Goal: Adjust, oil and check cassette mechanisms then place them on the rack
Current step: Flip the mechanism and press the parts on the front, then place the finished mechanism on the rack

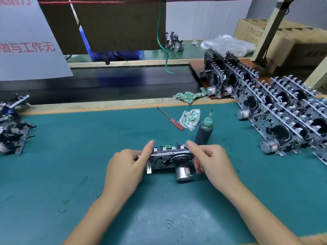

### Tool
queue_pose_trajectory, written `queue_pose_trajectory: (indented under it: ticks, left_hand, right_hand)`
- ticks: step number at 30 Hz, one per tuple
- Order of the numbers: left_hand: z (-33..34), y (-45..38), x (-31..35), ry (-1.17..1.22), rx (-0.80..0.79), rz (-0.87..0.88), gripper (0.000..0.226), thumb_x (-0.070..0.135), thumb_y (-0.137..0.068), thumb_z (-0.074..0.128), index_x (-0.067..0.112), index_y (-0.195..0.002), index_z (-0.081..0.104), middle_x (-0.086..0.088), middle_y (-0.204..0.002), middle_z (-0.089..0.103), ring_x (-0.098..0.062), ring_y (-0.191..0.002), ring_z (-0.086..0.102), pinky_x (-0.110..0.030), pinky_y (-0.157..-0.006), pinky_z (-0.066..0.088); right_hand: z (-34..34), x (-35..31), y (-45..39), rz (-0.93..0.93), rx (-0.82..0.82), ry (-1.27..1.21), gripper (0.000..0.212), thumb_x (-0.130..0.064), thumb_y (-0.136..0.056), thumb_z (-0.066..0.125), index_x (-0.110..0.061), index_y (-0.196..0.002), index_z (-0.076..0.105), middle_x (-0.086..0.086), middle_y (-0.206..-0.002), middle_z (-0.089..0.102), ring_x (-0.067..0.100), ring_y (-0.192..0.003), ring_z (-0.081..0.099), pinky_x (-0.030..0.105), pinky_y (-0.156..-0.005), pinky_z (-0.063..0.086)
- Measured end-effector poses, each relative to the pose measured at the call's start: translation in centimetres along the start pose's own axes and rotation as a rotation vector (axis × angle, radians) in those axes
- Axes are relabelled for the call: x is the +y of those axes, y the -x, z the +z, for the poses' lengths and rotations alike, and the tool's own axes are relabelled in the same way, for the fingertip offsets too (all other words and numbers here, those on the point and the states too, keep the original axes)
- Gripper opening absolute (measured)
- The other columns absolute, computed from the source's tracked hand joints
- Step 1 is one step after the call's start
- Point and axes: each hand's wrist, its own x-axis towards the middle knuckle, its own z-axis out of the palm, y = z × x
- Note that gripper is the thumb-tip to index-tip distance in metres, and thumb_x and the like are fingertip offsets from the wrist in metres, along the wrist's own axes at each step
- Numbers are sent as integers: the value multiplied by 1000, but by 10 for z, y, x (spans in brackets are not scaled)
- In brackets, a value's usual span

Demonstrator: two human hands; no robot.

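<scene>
A metal cassette mechanism (169, 159) with a round silver motor underneath is held between both hands above the green mat (70, 156). My left hand (127, 167) grips its left end, index finger stretched up along the top edge. My right hand (210, 161) grips its right end in the same way. A dark oil bottle (204, 132) with a green nozzle stands just behind the mechanism. Finished mechanisms stand in rows on the rack (283, 117) at the right.
A red-handled screwdriver (170, 119) and a crumpled cloth (190, 119) lie behind the bottle. A pile of loose mechanisms (12, 128) sits at the left edge. A second cloth (189, 96) lies on the wooden strip by a black conveyor belt (106, 82). Cardboard boxes (292, 39) stand far right.
</scene>
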Motion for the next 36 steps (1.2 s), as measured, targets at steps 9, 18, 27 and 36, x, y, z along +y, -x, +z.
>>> queue_pose_trajectory:
  ticks: [9, 18, 27, 36]
  left_hand:
    - [-11, -8, 11, -257, 134, 374, 51, 70, -83, 29, 29, -90, 59, 18, -90, 55, -5, -88, 47, -28, -66, 36]
    - [4, -23, 16, 31, -226, 523, 27, 36, -91, 48, 34, -108, 70, 26, -112, 58, 2, -109, 47, -10, -93, 31]
    - [2, -28, 18, 109, -305, 528, 24, 33, -90, 50, 53, -101, 59, 28, -116, 55, 2, -114, 45, -9, -96, 30]
    - [4, -29, 16, 138, -314, 538, 24, 31, -90, 51, 49, -104, 61, 29, -112, 58, 7, -116, 42, -8, -98, 28]
  right_hand:
    - [-14, 1, -4, -191, -9, 338, 43, -73, -59, 59, -38, -83, 49, -16, -81, 55, 6, -77, 52, 20, -64, 40]
    - [-5, 6, -11, -133, -162, -133, 30, -29, -62, 79, -31, -89, 67, -8, -89, 69, 10, -85, 64, 18, -80, 47]
    - [-6, 5, -14, -133, -156, -71, 32, -34, -59, 79, -42, -86, 66, -15, -85, 65, 11, -83, 58, 22, -81, 44]
    - [-6, 7, -15, -148, -169, -80, 30, -33, -60, 79, -38, -87, 66, -14, -86, 67, 18, -89, 61, 33, -86, 47]
